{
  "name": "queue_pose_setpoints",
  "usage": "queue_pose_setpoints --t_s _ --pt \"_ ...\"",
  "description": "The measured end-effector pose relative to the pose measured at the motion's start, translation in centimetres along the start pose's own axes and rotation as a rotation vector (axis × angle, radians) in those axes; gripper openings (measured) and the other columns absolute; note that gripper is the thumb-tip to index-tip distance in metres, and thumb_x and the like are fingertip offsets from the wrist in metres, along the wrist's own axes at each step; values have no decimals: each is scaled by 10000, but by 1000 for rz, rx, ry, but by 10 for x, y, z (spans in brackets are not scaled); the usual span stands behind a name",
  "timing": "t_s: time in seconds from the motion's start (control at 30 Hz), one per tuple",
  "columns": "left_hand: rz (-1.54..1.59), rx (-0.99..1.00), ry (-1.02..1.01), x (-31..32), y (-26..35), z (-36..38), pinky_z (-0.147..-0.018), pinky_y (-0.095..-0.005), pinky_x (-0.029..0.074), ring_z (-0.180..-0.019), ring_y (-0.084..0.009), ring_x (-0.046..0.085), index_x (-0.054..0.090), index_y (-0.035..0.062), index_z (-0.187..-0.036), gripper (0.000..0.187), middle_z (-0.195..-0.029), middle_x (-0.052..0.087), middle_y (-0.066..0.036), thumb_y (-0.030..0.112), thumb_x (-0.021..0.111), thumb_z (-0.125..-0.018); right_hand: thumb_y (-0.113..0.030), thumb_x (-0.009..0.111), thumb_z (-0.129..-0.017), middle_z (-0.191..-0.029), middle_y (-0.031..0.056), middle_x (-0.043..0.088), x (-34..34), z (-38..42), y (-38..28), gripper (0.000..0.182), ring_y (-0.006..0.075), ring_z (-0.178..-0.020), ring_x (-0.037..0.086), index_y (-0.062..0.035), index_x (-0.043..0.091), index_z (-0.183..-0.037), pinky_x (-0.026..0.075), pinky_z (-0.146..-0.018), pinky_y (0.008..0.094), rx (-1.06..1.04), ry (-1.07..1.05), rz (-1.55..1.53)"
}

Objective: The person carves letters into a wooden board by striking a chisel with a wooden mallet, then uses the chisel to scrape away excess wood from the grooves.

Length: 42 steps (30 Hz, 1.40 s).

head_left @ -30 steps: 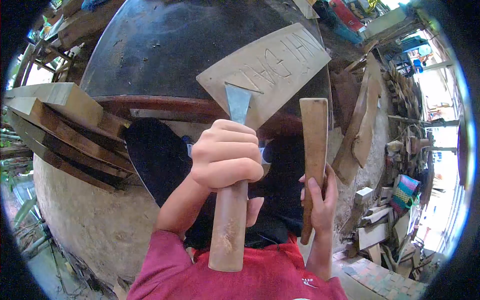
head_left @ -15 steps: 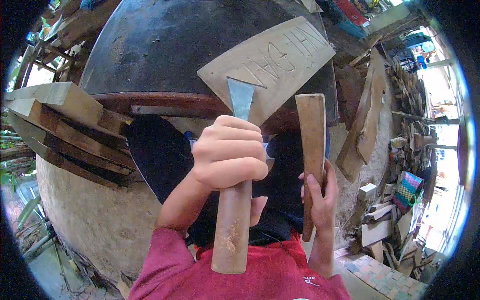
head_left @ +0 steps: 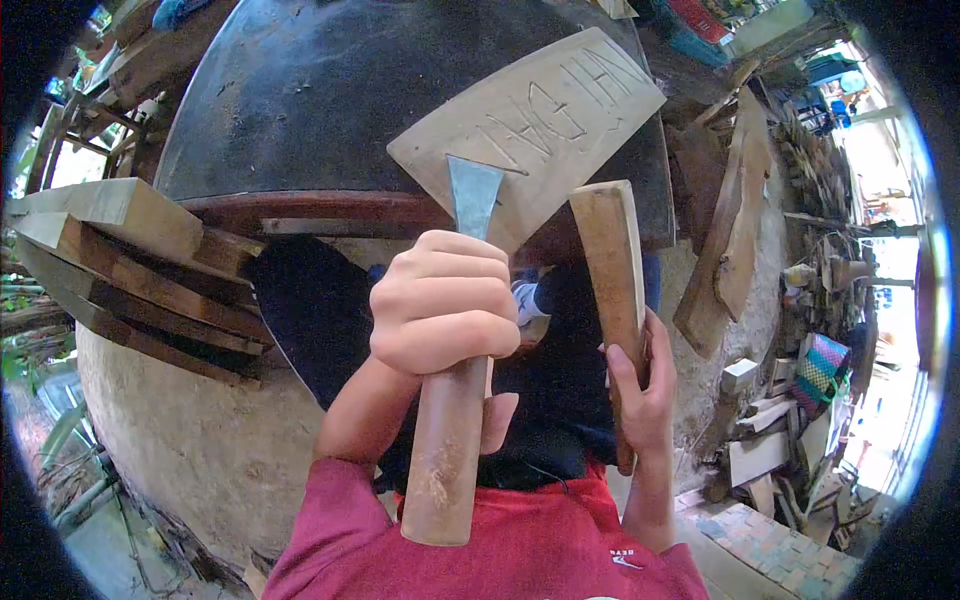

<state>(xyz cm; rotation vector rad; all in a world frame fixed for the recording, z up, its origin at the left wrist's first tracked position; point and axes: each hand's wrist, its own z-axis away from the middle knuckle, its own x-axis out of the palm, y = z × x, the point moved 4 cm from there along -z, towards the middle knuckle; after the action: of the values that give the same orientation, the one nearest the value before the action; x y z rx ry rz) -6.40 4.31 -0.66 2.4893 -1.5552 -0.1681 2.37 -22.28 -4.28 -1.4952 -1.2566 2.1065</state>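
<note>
My left hand [head_left: 445, 302] is wrapped round a wide chisel [head_left: 474, 198], its thick wooden handle running down toward my chest. The flared metal blade points away from me, its edge overlapping the near left part of a pale wooden board [head_left: 560, 115]. Large letters are marked on that board, which lies slantwise on a dark table [head_left: 300, 100] and reaches over its near edge. On the right, my right hand [head_left: 645, 385] grips the lower part of a wooden mallet [head_left: 610, 250], a flat, club-like piece held upright. Its wide top leans left, beside the board's near corner.
Thick timber pieces [head_left: 120, 215] are stacked to the left of the table. A long rough plank [head_left: 728, 240] leans at the right. Farther right are wood offcuts [head_left: 757, 458] and a colourful woven basket [head_left: 822, 368].
The mallet has tilted, its top swinging left toward the board and chisel. My left hand and the chisel sit slightly farther left in view, as does the board.
</note>
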Motion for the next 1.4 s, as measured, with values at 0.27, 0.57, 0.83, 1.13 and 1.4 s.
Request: queue_pose_setpoints --t_s 0.27,0.57,0.83,1.13,1.4 --pt "30 4 111 7 2 -3 -429 -292 420 -460 -185 508 572 -1 -684 298 -605 502 -60 209 557 -473 -264 677 -970 -1113 98 655 -1 -1 -6 592 139 -915 599 5 466 -1454 474 -778 284 21 -2 -12" --pt "17 15 98 9 3 -4 -425 -290 405 -460 -185 500 563 1 -680 277 -609 501 -61 204 572 -492 -267 688 -968 -1111 101 657 0 2 -5 606 141 -903 593 10 461 -1457 473 -772 285 41 -6 -26" --pt "24 5 -14 0 1 0 -478 -320 467 -441 -176 516 541 39 -758 617 -594 535 -33 644 667 -757 -306 696 -968 -1273 187 659 0 2 -16 603 260 -1193 621 9 488 -1438 455 -1043 366 43 -2 -68" --pt "-17 3 3 4 1 5 -488 -327 478 -423 -172 505 530 49 -776 681 -579 532 -24 712 673 -843 -244 680 -962 -1268 149 621 2 2 -27 605 207 -1138 597 27 462 -1457 466 -994 339 33 -16 -28" --pt "-35 8 34 4 3 5 -483 -327 481 -418 -176 503 521 55 -777 685 -575 531 -23 722 664 -842 -254 683 -965 -1197 110 629 3 0 -22 605 156 -980 598 17 462 -1458 490 -852 296 27 -38 -31"
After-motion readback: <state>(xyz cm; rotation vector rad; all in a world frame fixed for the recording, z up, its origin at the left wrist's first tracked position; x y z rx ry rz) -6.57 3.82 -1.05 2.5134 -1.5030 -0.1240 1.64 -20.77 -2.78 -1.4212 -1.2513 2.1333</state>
